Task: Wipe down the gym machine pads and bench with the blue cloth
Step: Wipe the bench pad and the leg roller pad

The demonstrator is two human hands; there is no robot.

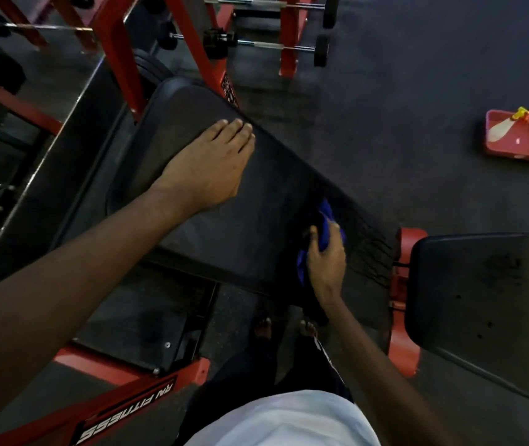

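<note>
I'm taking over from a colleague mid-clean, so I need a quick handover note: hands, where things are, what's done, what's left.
Left hand: open, flat on the upper part of the long black padded back pad.
Right hand: fingers grip the bunched blue cloth on that pad's lower right part.
Done: streaks beside the cloth suggest that wiping is under way here.
Left: the rest of this pad, then the smaller black seat pad on the right, which shows dark spots.
</note>
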